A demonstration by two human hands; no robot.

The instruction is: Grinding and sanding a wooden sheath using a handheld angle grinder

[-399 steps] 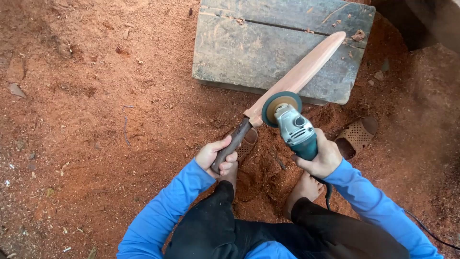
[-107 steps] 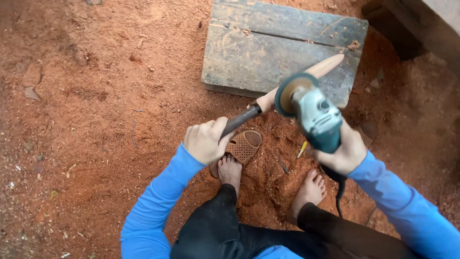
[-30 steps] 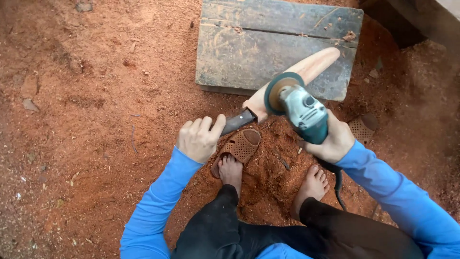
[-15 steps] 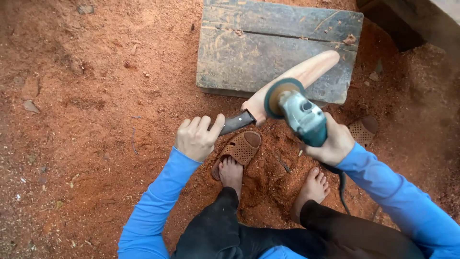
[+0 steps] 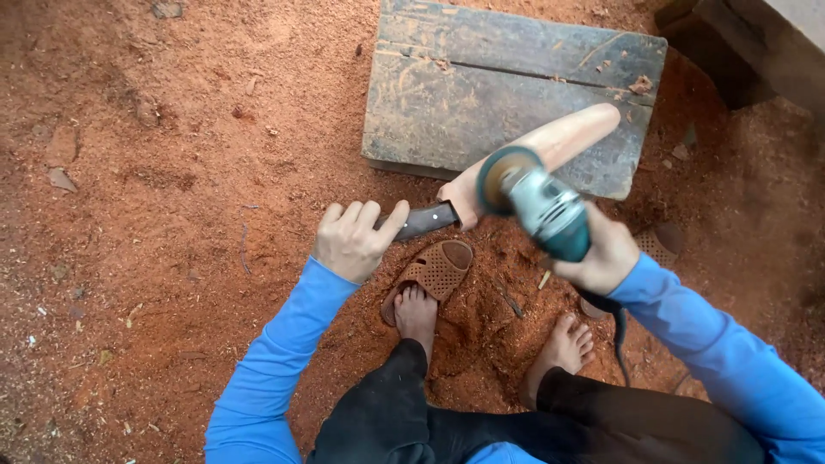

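Sanding in progress, judged from pose. Left hand [image 5: 351,242] clenched on dark blade [image 5: 423,221]; right hand [image 5: 604,255] grasping angle grinder [image 5: 540,204], disc at pale wooden handle [image 5: 541,152], which rests on grey wooden block [image 5: 507,94]. Next pass likely needs steady blade, light pressure. Bare feet, cord near below; open sawdust ground left; block's near edge close behind the disc.

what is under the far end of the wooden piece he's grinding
The pale wooden piece lies with its far end over a worn grey wooden block, which sits on red sawdust. The grinder covers part of its near end, so the contact there is hidden.
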